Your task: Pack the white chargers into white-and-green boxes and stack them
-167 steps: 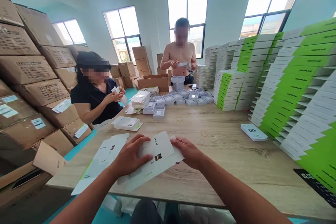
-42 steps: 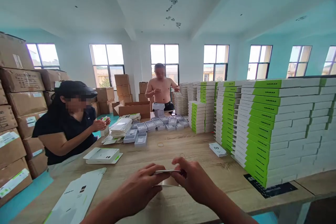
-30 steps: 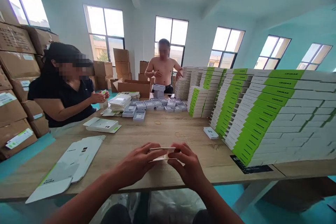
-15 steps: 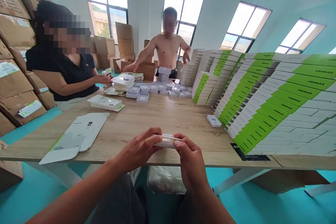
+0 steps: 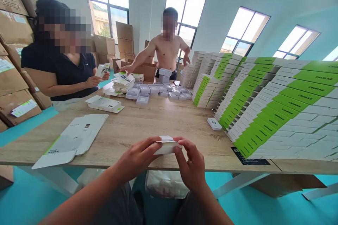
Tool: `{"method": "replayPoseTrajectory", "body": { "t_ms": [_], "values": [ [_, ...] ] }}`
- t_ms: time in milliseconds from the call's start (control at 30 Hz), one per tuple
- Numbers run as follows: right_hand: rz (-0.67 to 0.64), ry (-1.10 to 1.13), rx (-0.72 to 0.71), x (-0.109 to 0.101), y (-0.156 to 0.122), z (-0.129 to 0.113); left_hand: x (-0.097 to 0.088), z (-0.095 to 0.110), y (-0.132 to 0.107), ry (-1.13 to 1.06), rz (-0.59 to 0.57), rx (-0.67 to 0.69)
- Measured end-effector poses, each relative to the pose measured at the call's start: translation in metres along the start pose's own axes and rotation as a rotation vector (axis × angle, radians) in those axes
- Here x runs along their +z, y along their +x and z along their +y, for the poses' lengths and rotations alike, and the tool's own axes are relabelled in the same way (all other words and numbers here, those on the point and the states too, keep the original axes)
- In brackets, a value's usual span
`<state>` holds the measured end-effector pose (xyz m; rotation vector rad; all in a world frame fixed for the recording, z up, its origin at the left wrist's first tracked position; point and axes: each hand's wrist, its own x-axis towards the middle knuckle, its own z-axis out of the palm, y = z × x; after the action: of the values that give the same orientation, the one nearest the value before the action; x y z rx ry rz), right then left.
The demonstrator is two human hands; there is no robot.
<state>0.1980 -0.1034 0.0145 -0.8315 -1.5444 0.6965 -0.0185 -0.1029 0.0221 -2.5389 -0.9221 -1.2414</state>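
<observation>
Between my two hands, close to the table's front edge, is a small white cardboard box (image 5: 168,147). My left hand (image 5: 141,153) is closed on its left end, fingers along the top and side. On the right end, my right hand (image 5: 191,160) pinches it between thumb and fingers. A flap or panel sticks up at the box's far side; the contents cannot be seen. Left of my hands lie flat, unfolded white and green cartons (image 5: 76,135). To the right, a small stack of white printed cards (image 5: 214,123) rests on the wood.
Tall stacks of white and green boxes (image 5: 280,112) fill the table's right side. Clear plastic trays (image 5: 144,98), a pile of flat cartons (image 5: 123,83) and a white box (image 5: 105,103) lie farther off. Two co-workers (image 5: 66,66) are across the table (image 5: 158,119).
The box in my hands now shows its front side more, with a flap up behind. The co-worker at left has raised a printed white carton. The view has shifted slightly.
</observation>
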Motion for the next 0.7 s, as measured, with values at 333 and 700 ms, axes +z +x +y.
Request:
{"method": "replayPoseTrajectory", "body": {
  "t_ms": [333,700],
  "values": [
    [-0.077,-0.170,-0.183,-0.009,0.008,0.009,-0.004,0.006,0.003,0.004,0.045,-0.043],
    [0.075,-0.253,-0.197,0.007,0.008,-0.004,0.001,0.000,-0.001,-0.021,0.048,-0.016]
  ]
}}
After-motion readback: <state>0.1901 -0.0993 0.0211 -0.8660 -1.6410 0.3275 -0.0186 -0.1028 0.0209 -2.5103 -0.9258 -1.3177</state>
